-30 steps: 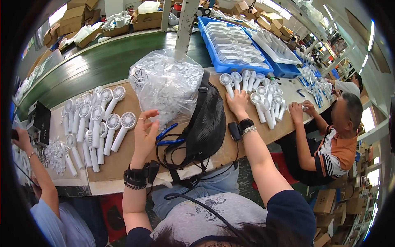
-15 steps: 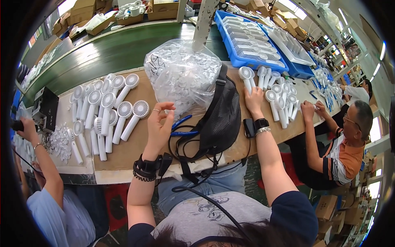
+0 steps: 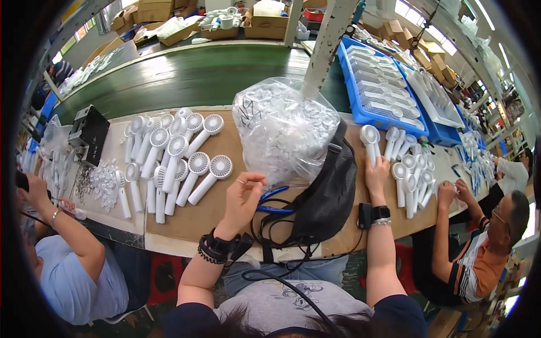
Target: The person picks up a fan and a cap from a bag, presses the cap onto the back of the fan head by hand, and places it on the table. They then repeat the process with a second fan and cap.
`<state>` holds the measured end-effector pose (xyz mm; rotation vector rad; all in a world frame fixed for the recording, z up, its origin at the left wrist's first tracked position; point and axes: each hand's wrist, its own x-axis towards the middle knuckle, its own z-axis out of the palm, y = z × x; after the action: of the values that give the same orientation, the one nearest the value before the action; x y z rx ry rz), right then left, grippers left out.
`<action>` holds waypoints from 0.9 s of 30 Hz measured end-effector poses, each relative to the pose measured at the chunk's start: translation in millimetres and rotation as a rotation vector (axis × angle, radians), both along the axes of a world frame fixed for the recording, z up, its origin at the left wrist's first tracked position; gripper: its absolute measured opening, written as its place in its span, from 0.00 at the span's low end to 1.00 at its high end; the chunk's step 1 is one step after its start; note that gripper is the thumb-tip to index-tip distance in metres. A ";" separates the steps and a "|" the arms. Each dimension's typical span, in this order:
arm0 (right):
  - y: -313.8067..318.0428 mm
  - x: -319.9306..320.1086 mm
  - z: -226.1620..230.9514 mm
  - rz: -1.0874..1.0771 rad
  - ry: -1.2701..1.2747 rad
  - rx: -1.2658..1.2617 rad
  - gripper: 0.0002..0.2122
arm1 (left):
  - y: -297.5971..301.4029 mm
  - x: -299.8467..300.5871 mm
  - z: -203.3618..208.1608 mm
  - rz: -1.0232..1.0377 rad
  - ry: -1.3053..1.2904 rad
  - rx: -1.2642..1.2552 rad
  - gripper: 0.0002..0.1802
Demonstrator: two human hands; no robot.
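My right hand is closed around the handle of a white handheld fan, whose round grille points away from me. More white handheld fans lie just to its right. My left hand is raised over the table with its fingers curled to the thumb. Whatever it may pinch is too small to make out. Beside it, a clear plastic bag full of small white parts stands in the middle, and blue-handled pliers lie partly behind a black mesh bag.
Several white fans are grouped at the left, near small clear parts and a black box. A blue crate with clear trays stands at the back right, by a metal post. Co-workers sit on both sides.
The whole view has shifted, so the table sits lower and further right. My right hand keeps its hold on the fan; my left hand stays curled beside the clear bag.
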<state>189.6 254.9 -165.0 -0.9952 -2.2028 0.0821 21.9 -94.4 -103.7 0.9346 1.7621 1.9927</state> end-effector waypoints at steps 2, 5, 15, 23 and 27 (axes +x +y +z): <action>5.1 1.4 0.8 0.016 0.043 -0.015 0.16 | 0.9 -0.8 -0.5 -0.004 -0.031 0.042 0.08; 3.9 0.1 2.3 0.034 0.081 -0.028 0.16 | 1.8 -4.1 -2.2 -0.024 -0.076 0.075 0.08; -72.7 -16.7 96.5 0.370 0.309 -0.033 0.12 | 7.1 -7.8 52.4 -0.207 0.039 -0.017 0.12; -148.6 -83.3 147.4 0.663 0.322 0.093 0.14 | 108.3 4.1 81.3 -0.389 -0.090 0.270 0.24; -151.4 -86.6 146.4 0.708 0.338 0.125 0.14 | 117.3 1.5 81.2 -0.236 0.042 0.292 0.23</action>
<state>103.0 103.5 -18.6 -0.0837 -2.1041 0.3978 23.4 22.9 -22.4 1.2205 1.3278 2.1178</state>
